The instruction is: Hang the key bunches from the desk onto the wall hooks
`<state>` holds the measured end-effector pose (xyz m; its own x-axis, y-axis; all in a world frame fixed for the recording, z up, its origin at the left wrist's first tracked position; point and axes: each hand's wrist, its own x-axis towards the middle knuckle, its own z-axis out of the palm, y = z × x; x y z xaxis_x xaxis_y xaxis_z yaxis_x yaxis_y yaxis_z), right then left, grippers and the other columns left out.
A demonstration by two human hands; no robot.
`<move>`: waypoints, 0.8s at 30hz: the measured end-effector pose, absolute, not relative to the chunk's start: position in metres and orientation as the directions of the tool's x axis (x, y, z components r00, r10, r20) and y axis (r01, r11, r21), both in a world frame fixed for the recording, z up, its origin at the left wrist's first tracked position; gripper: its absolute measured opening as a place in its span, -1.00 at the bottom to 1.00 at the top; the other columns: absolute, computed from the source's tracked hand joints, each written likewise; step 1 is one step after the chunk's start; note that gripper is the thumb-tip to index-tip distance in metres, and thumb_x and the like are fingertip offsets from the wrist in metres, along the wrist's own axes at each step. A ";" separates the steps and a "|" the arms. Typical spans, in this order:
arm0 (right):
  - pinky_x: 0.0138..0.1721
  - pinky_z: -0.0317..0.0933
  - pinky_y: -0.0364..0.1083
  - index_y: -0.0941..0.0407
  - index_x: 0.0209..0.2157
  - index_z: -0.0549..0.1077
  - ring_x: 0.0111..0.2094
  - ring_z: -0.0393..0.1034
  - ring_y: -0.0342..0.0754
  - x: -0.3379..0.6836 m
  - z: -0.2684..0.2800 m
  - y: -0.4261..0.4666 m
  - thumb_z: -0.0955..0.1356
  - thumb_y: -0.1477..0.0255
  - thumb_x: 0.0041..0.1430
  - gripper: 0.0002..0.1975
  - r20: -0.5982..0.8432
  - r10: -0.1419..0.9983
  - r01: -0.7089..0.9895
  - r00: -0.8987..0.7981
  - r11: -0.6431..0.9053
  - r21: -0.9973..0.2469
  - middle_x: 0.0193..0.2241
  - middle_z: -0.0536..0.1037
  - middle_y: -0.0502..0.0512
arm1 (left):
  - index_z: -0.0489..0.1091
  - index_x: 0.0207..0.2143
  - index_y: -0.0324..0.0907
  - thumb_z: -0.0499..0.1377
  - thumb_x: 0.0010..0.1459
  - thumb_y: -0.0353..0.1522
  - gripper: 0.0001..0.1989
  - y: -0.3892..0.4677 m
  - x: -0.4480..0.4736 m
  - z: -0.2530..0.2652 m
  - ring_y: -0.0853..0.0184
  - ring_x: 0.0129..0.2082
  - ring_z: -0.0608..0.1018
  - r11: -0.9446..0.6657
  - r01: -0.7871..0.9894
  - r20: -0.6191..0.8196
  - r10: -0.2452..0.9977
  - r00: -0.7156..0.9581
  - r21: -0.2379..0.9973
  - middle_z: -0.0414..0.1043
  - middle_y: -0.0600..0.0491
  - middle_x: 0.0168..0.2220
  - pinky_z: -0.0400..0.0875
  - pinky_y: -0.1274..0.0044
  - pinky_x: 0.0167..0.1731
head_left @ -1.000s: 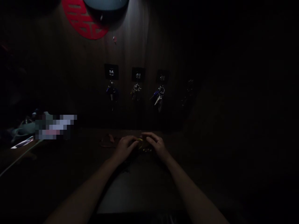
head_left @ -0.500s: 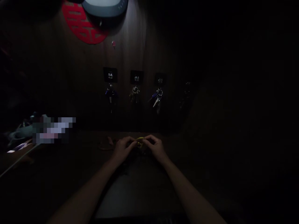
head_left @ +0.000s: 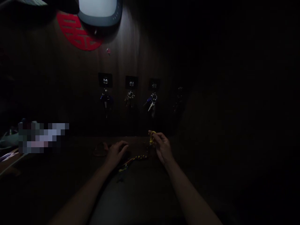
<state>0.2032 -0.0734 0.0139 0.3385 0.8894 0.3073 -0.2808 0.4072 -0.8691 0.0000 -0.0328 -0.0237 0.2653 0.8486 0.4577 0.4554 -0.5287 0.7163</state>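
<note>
Between the thumb and fingers of my right hand (head_left: 163, 148) is a yellow cord (head_left: 152, 139), gathered in a small loop. Just below and left of it, a black-and-yellow braided strand (head_left: 140, 157) runs leftward to loose, coloured ends (head_left: 123, 170). Dimness hides whether strand and loop are one piece. My left hand (head_left: 116, 154) is apart from the cord, its fingers bent and thumb apart, holding nothing. Beside its outer edge lies a reddish-brown strap (head_left: 100, 150).
Several key bunches, such as one with a silver key (head_left: 152, 103), hang on hooks along the dark panel. Above are a red paper cutout (head_left: 79, 34) and a lit lamp (head_left: 98, 20). A thin pale cable (head_left: 14, 164) crosses the left side. The right side is nearly black.
My left hand has let go of the yellow cord and moved left. My right hand has lifted the cord slightly to the right, and the braided strand now shows.
</note>
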 end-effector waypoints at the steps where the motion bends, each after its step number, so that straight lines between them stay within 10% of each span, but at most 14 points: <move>1: -0.36 0.31 -0.10 0.07 -0.50 0.36 -0.24 0.44 -0.02 0.207 0.015 -0.073 0.44 0.26 -0.16 -0.76 0.306 0.880 -0.298 0.363 0.421 -0.857 -0.24 0.56 0.08 | 0.42 -0.31 -0.11 0.02 0.10 -0.23 -0.76 -0.032 0.000 -0.024 0.27 -0.23 0.52 -0.523 0.457 0.452 0.852 0.264 0.720 0.52 0.08 -0.29 0.35 0.45 -0.17; 8: -0.55 0.25 -0.22 0.06 -0.47 0.39 -0.51 0.39 -0.20 0.238 0.021 -0.070 0.46 0.33 -0.20 -0.78 0.232 0.796 -0.357 0.559 0.484 -0.799 -0.42 0.56 -0.04 | 0.41 -0.34 -0.11 0.01 0.07 -0.23 -0.76 -0.027 -0.005 -0.024 0.26 -0.27 0.53 -0.496 0.468 0.445 0.867 0.223 0.731 0.53 0.10 -0.34 0.31 0.41 -0.10; 24: -0.57 0.25 -0.26 0.11 -0.44 0.42 -0.55 0.37 -0.26 0.313 0.105 -0.030 0.36 0.42 -0.15 -0.86 0.519 0.431 0.179 0.738 0.617 -0.767 -0.48 0.47 -0.07 | 0.42 -0.35 -0.10 0.02 0.06 -0.24 -0.77 -0.024 -0.006 -0.028 0.25 -0.24 0.53 -0.471 0.483 0.422 0.881 0.213 0.739 0.53 0.10 -0.31 0.30 0.40 -0.09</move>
<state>0.3127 -0.0297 0.1045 0.7384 0.4308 0.5188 0.1789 0.6167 -0.7666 -0.0060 -0.0240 -0.0281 0.2125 0.8811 0.4225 0.4826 -0.4706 0.7387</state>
